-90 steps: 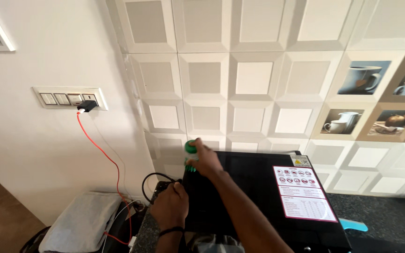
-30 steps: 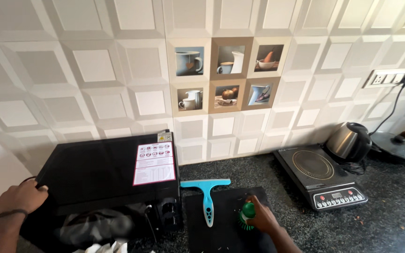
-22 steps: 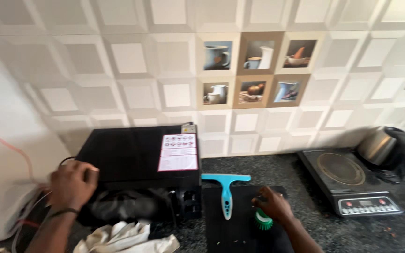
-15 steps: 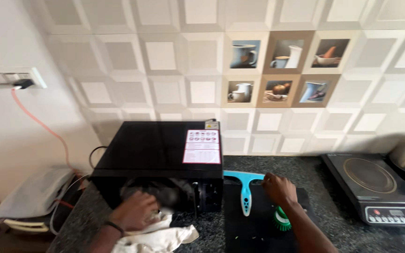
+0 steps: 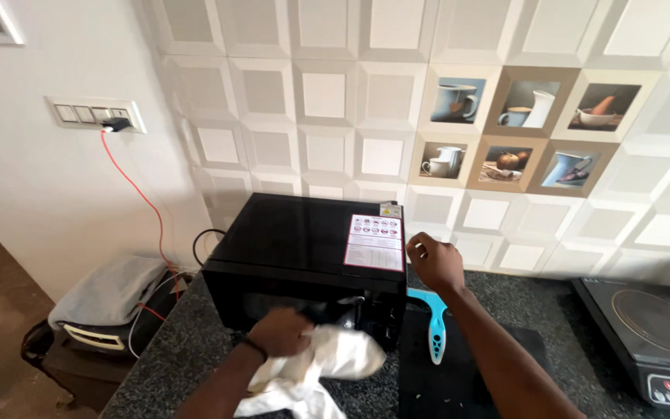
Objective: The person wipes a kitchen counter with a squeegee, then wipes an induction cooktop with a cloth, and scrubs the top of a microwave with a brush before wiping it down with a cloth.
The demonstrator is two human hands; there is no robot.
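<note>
A black microwave (image 5: 304,260) is seen on a dark speckled counter (image 5: 180,349), set against a tiled wall (image 5: 327,93) with picture tiles of cups and jugs. The left hand (image 5: 281,332) is placed at the front of the microwave, low against its door, with the fingers closed around a white cloth (image 5: 319,365). The cloth is bunched under the hand and hangs down toward the counter, partly covering the lower door. The right hand (image 5: 434,262) is held beside the right top corner of the microwave, just past a white label (image 5: 375,242) fixed on the top panel. Its fingers are loosely curled and nothing is held in them; whether the microwave is touched by this hand cannot be told. A turquoise squeegee (image 5: 434,330) is laid on a black board (image 5: 467,372) to the right of the microwave, below the right forearm. An induction hob (image 5: 653,334) is seen at the far right of the counter. On the left wall a switch plate (image 5: 94,114) is mounted, and a red cable (image 5: 145,206) is run from it down behind the microwave. A grey towel (image 5: 110,289) is draped over a dark bag (image 5: 87,341) left of the counter.
</note>
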